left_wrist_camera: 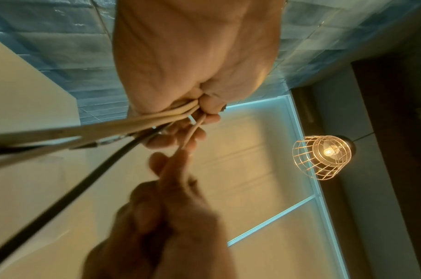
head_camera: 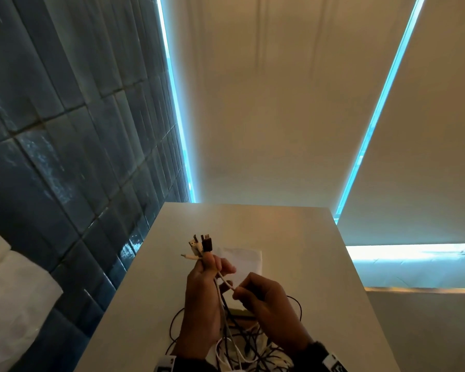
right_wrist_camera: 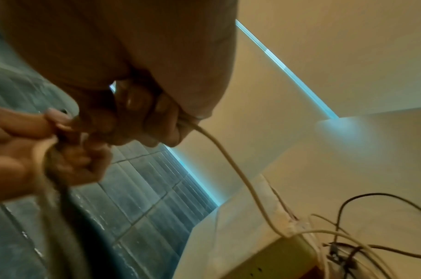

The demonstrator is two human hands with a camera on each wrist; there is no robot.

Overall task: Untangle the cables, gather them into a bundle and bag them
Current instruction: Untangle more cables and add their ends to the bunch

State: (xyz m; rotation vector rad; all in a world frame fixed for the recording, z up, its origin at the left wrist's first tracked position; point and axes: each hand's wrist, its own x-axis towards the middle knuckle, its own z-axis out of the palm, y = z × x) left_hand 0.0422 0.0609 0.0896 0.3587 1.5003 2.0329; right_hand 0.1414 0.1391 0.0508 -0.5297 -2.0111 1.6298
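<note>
My left hand (head_camera: 212, 267) is raised above the table and grips a bunch of white and black cables (head_camera: 227, 326). Their plugs (head_camera: 202, 244) stick up out of the fist. The left wrist view shows the cables (left_wrist_camera: 157, 118) squeezed between palm and fingers. My right hand (head_camera: 242, 291) pinches one white cable (head_camera: 224, 281) just right of the left fist; that white cable (right_wrist_camera: 231, 166) trails down to the table. The loose ends lie in a tangle (head_camera: 253, 347) on the table under both wrists. A clear plastic bag (head_camera: 246, 260) lies flat behind the hands.
The white table (head_camera: 320, 264) is narrow, with a dark blue tiled wall (head_camera: 65, 157) on its left and drawn window blinds (head_camera: 279, 103) behind. A lit wire-cage lamp (left_wrist_camera: 323, 156) hangs overhead. A yellowish box (right_wrist_camera: 264, 258) lies under the cable tangle.
</note>
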